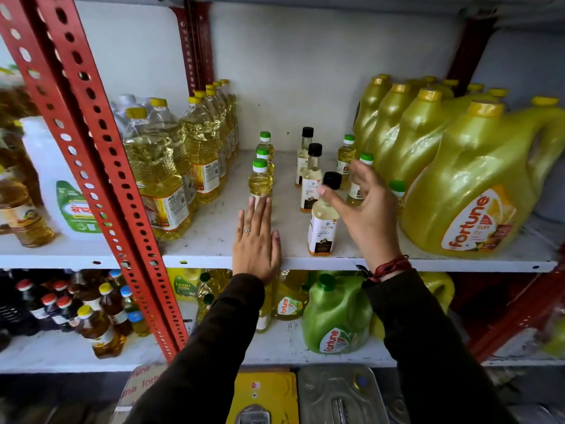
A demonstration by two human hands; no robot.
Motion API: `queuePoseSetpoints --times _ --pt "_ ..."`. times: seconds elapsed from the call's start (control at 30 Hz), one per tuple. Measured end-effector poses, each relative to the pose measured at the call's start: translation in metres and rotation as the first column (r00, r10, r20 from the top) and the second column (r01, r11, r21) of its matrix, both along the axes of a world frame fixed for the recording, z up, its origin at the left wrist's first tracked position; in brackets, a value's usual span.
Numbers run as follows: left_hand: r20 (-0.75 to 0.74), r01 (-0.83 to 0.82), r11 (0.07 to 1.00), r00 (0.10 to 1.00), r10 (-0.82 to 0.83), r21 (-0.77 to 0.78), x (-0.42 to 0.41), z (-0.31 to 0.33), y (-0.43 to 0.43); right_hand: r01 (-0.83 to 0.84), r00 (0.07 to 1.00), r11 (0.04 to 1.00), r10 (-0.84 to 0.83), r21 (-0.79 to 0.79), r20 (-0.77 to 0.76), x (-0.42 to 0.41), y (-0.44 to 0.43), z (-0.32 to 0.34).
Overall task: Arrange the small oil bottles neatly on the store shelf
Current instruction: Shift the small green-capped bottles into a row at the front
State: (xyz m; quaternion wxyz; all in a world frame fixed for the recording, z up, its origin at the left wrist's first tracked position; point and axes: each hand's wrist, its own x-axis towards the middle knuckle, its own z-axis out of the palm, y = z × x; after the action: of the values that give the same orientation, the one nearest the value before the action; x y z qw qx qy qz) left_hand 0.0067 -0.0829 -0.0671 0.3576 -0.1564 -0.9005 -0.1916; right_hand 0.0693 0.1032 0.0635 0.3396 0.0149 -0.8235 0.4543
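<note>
Small oil bottles stand in the middle of the white shelf (214, 237). Three green-capped yellow bottles form a row going back, the front one (260, 180) just beyond my left hand (256, 243). That hand lies flat on the shelf, fingertips touching the bottle's base. Three black-capped coconut oil bottles line up to the right, the nearest (324, 221) by the shelf's front edge. My right hand (365, 206) hovers open beside its cap, holding nothing. More green-capped small bottles (346, 156) stand behind this hand, partly hidden.
Tall clear oil bottles (159, 169) crowd the shelf's left side. Large yellow Fortune jugs (470, 191) fill the right. A red perforated upright (101, 166) slants across the left. The lower shelf holds a green jug (334, 316) and dark oil bottles (61, 304).
</note>
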Motion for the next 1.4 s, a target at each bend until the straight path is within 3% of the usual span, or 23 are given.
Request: queuePoseSetpoints --times 0.1,0.2,0.37,0.43,0.57,0.83,1.13,1.4 --pt "-0.006 -0.031 0.999 1.0 0.031 -0.015 -0.002 0.0 -0.027 0.058 0.985 0.998 -0.056 0.004 -0.165 0.007 -0.012 0.019" --pt "0.001 -0.059 0.998 0.998 0.059 -0.025 -0.008 0.0 -0.051 -0.019 0.976 1.0 0.021 0.014 -0.215 0.006 -0.032 0.036" --pt "-0.007 -0.08 0.991 0.997 0.079 -0.106 -0.019 -0.002 -0.081 -0.213 0.977 0.976 0.211 0.055 0.041 -0.023 -0.076 0.039" --pt "-0.008 -0.084 0.989 0.996 0.084 -0.119 -0.02 -0.004 -0.084 -0.263 0.954 0.965 0.259 0.003 0.151 -0.044 -0.093 0.034" --pt "-0.012 -0.086 0.99 0.996 0.085 -0.112 -0.019 -0.004 -0.083 -0.217 0.946 0.976 0.212 -0.009 0.247 -0.088 -0.109 0.021" --pt "-0.013 -0.086 0.989 0.996 0.085 -0.12 -0.02 -0.006 -0.084 -0.201 0.942 0.974 0.22 -0.101 0.254 -0.109 -0.101 0.016" --pt "-0.001 -0.076 0.99 0.997 0.077 -0.114 -0.019 -0.004 -0.084 -0.06 0.981 0.998 0.058 0.004 0.182 -0.103 -0.108 0.014" --pt "0.001 -0.079 0.991 0.997 0.08 -0.108 -0.017 -0.004 -0.084 -0.259 0.897 0.958 0.285 -0.12 0.338 -0.113 -0.105 0.0"
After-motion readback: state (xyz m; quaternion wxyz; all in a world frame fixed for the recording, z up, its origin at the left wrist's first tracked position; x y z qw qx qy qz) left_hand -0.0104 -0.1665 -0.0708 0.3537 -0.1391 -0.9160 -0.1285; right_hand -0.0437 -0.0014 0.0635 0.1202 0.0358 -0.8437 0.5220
